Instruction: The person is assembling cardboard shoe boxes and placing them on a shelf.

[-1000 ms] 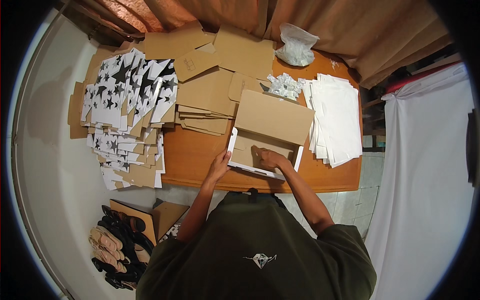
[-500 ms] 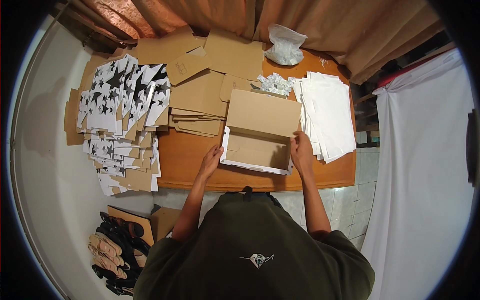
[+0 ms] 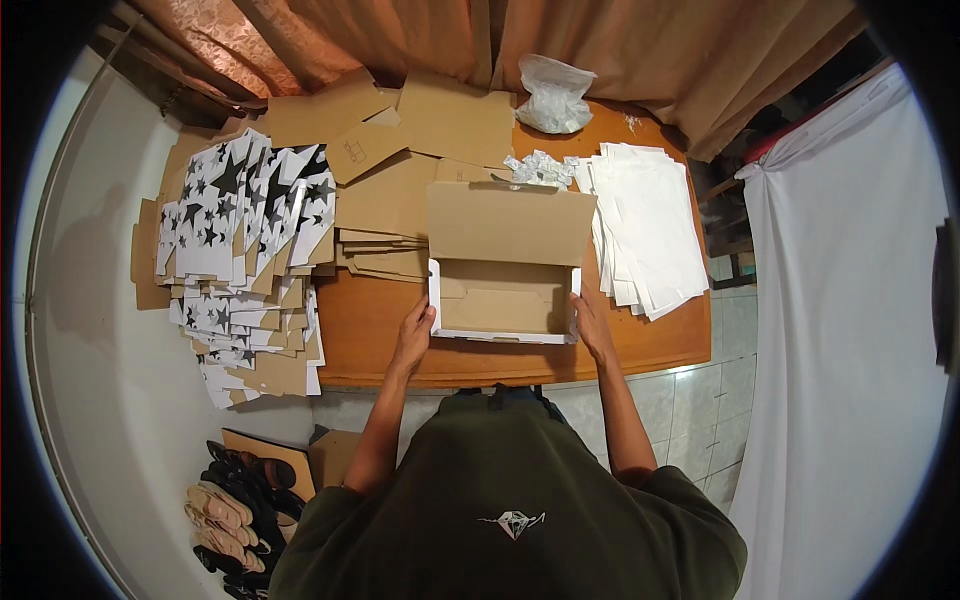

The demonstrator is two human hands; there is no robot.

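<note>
Box-forming step: my left hand and right hand grip the side walls of the open box on the table; lid upright; next, seemingly, fold it shut.

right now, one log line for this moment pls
left hand: on left wall of cardboard box | right hand: on right wall | box: open, lid up, on wooden table | white sheets: right of box

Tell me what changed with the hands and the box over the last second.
The right hand came out of the cardboard box and moved to its right wall. The left hand stayed at the left wall. The lid stayed open; the star-printed sheets and white paper stack are unchanged.
</note>
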